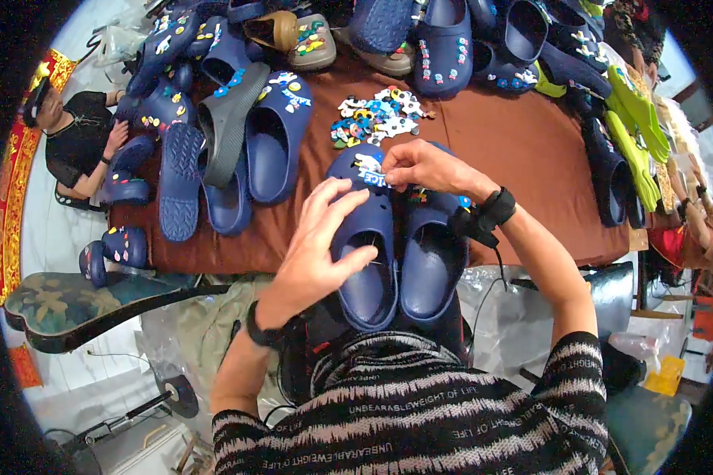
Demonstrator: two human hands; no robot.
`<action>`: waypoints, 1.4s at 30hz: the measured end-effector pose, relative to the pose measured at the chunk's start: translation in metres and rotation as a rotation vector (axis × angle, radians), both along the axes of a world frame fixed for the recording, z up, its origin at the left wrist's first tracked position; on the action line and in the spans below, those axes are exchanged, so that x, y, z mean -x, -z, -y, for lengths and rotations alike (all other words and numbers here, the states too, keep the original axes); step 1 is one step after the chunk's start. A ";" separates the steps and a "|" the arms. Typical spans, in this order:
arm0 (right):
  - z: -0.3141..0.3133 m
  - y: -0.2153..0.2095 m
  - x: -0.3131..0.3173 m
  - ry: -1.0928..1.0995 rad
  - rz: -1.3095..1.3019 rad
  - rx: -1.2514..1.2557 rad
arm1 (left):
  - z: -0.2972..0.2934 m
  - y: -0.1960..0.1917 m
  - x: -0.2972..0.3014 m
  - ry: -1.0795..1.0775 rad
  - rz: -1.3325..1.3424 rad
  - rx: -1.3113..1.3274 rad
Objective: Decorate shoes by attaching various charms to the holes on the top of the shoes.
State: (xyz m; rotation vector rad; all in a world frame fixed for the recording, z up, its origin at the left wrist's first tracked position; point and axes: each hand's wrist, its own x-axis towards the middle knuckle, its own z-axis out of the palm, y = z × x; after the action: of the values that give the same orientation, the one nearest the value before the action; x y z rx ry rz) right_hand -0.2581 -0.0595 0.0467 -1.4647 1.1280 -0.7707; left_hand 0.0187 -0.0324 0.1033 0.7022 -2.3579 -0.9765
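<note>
Two navy clogs sit side by side at the table's near edge, toes pointing away from me. On the toe of the left clog (366,273) are a white figure charm and a blue-and-white shoe charm (375,179). The thumb and fingers of my right hand (429,170) are pinched at that lettered charm's right edge. My left hand (317,249) is beside the same clog, fingers spread, with nothing in it. The right clog (434,269) has its toe largely hidden under my right hand and wrist. Beyond the toes lies a pile of loose, colourful charms (380,116).
Navy clogs with charms crowd the brown-covered table (499,150) at left and back, along with a dark grey clog (231,119). Lime-green clogs (632,154) stand at the right edge. A person in black (79,142) is at the far left, near a floral-patterned seat (79,305).
</note>
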 end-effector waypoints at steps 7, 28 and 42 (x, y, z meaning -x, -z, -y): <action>0.005 0.002 -0.002 -0.135 -0.107 -0.001 | -0.004 0.092 0.014 -0.242 -0.017 0.068; 0.014 -0.025 -0.017 -0.164 -0.867 0.206 | -0.003 0.097 0.018 -0.258 -0.104 0.064; 0.032 0.004 0.077 0.413 -0.734 0.227 | -0.007 0.098 0.018 -0.310 -0.142 0.078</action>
State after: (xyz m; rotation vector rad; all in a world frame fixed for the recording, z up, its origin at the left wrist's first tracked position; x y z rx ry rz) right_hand -0.3351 -0.0918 0.0426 -1.7951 1.9962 -0.6611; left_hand 0.0004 -0.0253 0.0049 0.9035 -2.0742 -0.7680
